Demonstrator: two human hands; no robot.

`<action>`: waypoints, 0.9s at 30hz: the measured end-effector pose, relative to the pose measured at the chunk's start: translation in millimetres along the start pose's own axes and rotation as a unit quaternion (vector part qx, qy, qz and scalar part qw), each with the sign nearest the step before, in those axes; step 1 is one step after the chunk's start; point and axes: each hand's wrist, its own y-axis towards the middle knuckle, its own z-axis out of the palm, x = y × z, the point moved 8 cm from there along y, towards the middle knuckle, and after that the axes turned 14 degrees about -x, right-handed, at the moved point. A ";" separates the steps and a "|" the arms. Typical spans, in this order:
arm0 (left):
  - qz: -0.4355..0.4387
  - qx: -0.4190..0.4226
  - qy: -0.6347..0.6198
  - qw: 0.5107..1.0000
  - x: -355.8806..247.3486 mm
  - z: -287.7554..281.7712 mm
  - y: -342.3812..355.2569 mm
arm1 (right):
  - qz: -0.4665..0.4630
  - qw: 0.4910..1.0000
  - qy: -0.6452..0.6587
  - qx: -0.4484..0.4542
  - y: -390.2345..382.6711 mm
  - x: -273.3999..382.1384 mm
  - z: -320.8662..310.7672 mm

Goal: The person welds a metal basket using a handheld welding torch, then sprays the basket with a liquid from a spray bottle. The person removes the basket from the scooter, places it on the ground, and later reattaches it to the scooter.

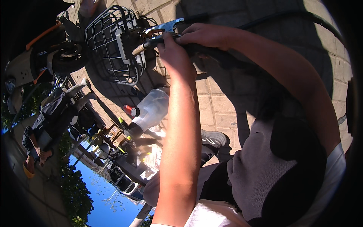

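My left hand [168, 49] is closed on a dark bar [151, 44] with a tan, worn-looking end, just right of a grey wire basket [109, 45]. Close beside it, my right hand [196, 36] has its fingers curled on the same dark assembly, whose lower part lies in shadow. Above my fingertips is a blue-and-silver metal piece [166, 26]. My fingertips partly hide what they grip.
An orange-trimmed scooter [26, 66] stands at left, with a person in dark clothing [49, 121] below it. A translucent container [151, 108] and red can [129, 109] are on the sunlit pavers [223, 109]. A black hose [283, 15] crosses the upper right.
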 end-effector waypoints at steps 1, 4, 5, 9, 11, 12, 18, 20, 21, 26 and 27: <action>0.001 0.000 0.000 1.000 0.0 -0.6 0.8 | -0.001 1.000 0.001 0.001 0.1 -0.2 0.8; -0.007 0.004 -0.004 1.000 1.8 -2.0 2.8 | -0.002 1.000 0.010 -0.007 1.0 -1.0 2.4; -0.008 0.005 -0.004 1.000 2.0 -2.7 3.1 | -0.003 1.000 0.014 -0.011 1.2 -0.8 2.5; -0.013 0.002 -0.005 1.000 3.3 -4.9 4.8 | -0.002 1.000 0.003 -0.006 -0.1 0.6 3.8; -0.010 0.005 -0.009 1.000 2.5 -4.1 5.8 | -0.005 1.000 0.000 -0.001 -2.6 2.6 3.9; -0.022 0.003 -0.013 1.000 4.3 -4.0 6.2 | -0.008 1.000 -0.002 -0.007 -3.3 3.5 3.5; -0.013 0.018 -0.043 0.999 4.2 -3.2 5.1 | -0.017 0.999 -0.012 -0.027 -4.0 3.7 4.0; -0.020 0.007 -0.029 0.999 6.0 -6.3 7.1 | -0.018 1.000 -0.019 -0.009 -2.6 2.5 7.2; -0.023 0.005 -0.024 0.999 6.8 -7.1 8.3 | -0.020 0.999 -0.020 -0.015 -1.5 1.9 6.9; -0.028 0.027 -0.036 0.999 10.3 -6.1 12.0 | -0.028 0.999 -0.022 -0.007 -0.2 1.3 8.4; -0.033 0.029 -0.034 0.998 11.7 -6.7 12.3 | -0.025 0.999 -0.023 -0.009 -0.6 0.8 7.8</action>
